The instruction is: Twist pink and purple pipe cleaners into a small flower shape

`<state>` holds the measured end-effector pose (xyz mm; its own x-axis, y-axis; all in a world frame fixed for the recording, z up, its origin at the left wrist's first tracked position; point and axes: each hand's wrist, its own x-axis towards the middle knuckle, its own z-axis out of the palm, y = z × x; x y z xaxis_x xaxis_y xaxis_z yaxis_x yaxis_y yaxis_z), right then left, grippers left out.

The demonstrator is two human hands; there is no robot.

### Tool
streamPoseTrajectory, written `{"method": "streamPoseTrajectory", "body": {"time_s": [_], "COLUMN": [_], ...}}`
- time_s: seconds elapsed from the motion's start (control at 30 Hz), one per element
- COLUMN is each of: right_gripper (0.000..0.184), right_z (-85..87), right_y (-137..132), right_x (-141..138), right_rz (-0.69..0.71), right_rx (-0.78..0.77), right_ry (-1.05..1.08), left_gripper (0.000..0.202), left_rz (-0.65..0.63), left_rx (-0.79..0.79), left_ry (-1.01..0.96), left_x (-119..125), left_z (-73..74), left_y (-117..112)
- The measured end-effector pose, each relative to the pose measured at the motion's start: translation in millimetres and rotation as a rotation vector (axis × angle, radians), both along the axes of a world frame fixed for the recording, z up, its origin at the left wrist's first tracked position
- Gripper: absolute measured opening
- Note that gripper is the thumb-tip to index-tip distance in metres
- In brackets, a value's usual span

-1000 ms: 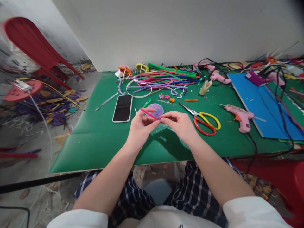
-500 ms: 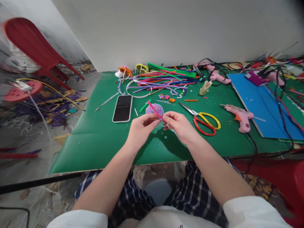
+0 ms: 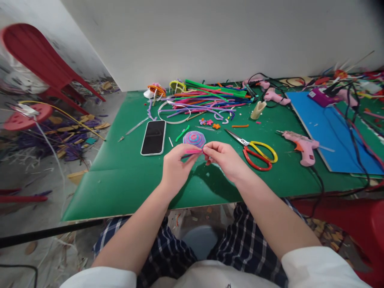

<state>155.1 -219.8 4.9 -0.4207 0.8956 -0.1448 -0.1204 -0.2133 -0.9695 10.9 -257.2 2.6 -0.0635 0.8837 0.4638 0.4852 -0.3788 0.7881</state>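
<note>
A bright pink pipe cleaner (image 3: 193,151) is pinched between both my hands, above the green table. The fingers of my left hand (image 3: 177,162) are closed on its left part, where it lies nearly level. At its other end, the fingertips of my right hand (image 3: 223,158) are pressed together, partly hiding it. Just beyond my fingers lies a round coiled disc (image 3: 194,138) in pink, purple and blue. A short green pipe cleaner piece (image 3: 182,133) rests to the disc's left. Scissors (image 3: 252,148) with one yellow and one red handle lie right of my right hand.
A phone (image 3: 153,137) lies to the left. Behind are a heap of coloured pipe cleaners (image 3: 210,100) and small flowers (image 3: 209,122). A pink glue gun (image 3: 303,146) with a trailing cord is at right, beside a blue board (image 3: 321,132). A red chair (image 3: 39,60) stands left.
The pink pipe cleaner, which stuck up and leftward over the disc, now lies nearly level in my left fingers. The disc shows more fully. Both hands stay close together.
</note>
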Motion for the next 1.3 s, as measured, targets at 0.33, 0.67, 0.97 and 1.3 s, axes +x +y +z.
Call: {"method": "streamPoseTrajectory", "body": {"time_s": [0.33, 0.67, 0.97, 1.3], "right_gripper": [0.019, 0.016, 0.011, 0.024], "right_z": [0.8, 10.9, 13.5, 12.5], "right_y": [4.3, -1.1, -2.2, -1.3], "right_x": [4.5, 7.4, 7.1, 6.7], "right_rz": [-0.019, -0.022, -0.010, -0.010], "right_rx": [0.202, 0.367, 0.389, 0.293], "right_ry": [-0.129, -0.293, -0.346, -0.253], "left_gripper": [0.015, 0.025, 0.033, 0.030], "left_rz": [-0.146, -0.185, -0.203, -0.066], "left_rx": [-0.106, -0.462, -0.456, -0.403], "left_ry": [-0.052, -0.499, -0.443, -0.745], "left_x": [-4.3, -5.2, -2.0, 3.7], "left_z": [3.9, 9.9, 10.3, 1.1], "left_y": [1.1, 4.0, 2.4, 5.3]}}
